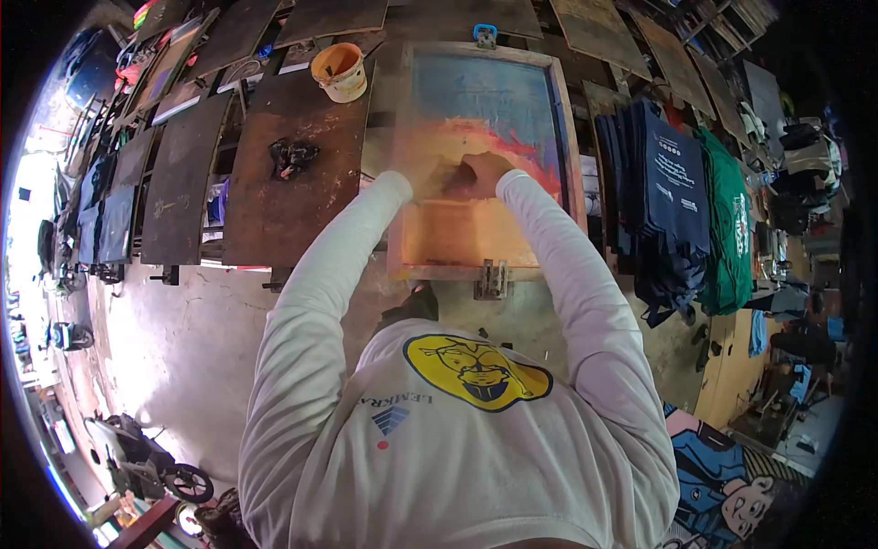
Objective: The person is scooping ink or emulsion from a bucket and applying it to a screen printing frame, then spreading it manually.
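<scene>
A wooden-framed printing screen (572, 169) lies in front of me, its mesh blue-grey at the far end and orange-yellow nearer, with a pinkish-red ink streak across the middle. Both my hands are over the mesh, close together. My left hand (432, 176) is smeared by motion, so its fingers cannot be read. Beside it my right hand (489, 171) is closed, knuckles up; something dark shows between the two hands, too blurred to name. A metal hinge clamp (491, 280) grips the frame's near edge.
Left of the screen is a dark board (293, 206) bearing a crumpled black plastic piece (293, 159) and an orange-stained white bucket (338, 73). Navy printed cloths (672, 174) and green cloths (725, 220) hang over boards at right. A motorbike (151, 462) stands at lower left.
</scene>
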Demonstrator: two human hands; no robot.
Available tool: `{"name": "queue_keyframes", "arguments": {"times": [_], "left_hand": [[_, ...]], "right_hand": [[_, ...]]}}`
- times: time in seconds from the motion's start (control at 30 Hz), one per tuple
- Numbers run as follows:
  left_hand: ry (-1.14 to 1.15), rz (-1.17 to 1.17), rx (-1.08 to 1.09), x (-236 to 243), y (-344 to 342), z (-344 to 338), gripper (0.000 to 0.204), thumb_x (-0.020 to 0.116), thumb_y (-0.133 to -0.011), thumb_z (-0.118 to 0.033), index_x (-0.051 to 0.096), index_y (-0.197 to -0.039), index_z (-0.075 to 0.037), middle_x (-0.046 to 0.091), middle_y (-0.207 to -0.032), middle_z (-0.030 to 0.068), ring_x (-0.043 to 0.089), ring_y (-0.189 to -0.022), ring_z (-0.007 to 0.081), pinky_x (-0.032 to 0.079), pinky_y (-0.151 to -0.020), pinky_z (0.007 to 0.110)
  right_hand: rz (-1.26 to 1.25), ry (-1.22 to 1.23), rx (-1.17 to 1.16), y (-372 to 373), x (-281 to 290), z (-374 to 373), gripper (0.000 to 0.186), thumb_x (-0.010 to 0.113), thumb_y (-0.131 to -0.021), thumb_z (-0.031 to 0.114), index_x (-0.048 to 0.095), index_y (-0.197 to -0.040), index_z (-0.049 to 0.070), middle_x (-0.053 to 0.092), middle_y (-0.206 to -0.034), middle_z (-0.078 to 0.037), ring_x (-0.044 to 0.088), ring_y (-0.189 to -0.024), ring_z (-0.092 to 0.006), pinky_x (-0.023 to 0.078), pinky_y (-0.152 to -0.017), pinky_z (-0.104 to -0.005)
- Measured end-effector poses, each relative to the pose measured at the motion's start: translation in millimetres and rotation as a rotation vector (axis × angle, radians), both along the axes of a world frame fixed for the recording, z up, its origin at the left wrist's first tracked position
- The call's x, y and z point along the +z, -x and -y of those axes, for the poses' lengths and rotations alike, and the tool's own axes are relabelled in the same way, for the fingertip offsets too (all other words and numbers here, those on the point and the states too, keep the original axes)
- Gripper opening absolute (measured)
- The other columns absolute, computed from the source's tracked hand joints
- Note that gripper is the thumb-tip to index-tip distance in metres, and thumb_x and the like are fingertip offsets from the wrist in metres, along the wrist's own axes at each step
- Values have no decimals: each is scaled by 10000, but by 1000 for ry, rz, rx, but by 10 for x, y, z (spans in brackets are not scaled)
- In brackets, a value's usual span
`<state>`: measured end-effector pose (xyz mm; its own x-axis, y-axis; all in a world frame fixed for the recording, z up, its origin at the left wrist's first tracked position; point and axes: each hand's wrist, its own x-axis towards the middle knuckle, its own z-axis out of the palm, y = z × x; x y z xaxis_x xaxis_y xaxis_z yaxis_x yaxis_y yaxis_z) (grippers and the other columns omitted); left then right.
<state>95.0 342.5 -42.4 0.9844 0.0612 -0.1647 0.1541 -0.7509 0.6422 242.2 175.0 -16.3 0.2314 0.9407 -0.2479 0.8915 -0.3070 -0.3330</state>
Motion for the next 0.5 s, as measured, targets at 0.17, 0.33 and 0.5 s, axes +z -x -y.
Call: {"name": "queue_keyframes", "arguments": {"times": [0.17, 0.33, 0.5], "left_hand": [[-335, 255, -15, -121, 98, 139, 469, 742, -748, -262, 587, -1154, -87, 713, -990, 145, 671, -962, 370, 536, -804, 457], [-515, -85, 129, -229, 524, 698, 506, 736, -731, -169, 574, -1205, -96, 689, -1109, 111, 644, -1080, 309, 496, -917, 417], [-742, 22, 100, -280, 893, 1079, 508, 651, -766, -114, 564, -1265, -74, 592, -1311, 70, 542, -1250, 234, 482, -954, 401]], "right_hand": [[126, -115, -40, 252, 66, 177, 309, 696, -793, 249, 653, -1037, 63, 682, -955, -186, 661, -937, -371, 526, -837, -463], [299, -77, -19, 883, -164, 563, 218, 609, -835, 157, 662, -1017, 51, 670, -917, -185, 663, -914, -351, 547, -806, -439], [470, -112, -23, 1304, -328, 763, 203, 619, -835, 213, 757, -911, 86, 719, -915, -105, 669, -935, -269, 560, -786, -381]]}}
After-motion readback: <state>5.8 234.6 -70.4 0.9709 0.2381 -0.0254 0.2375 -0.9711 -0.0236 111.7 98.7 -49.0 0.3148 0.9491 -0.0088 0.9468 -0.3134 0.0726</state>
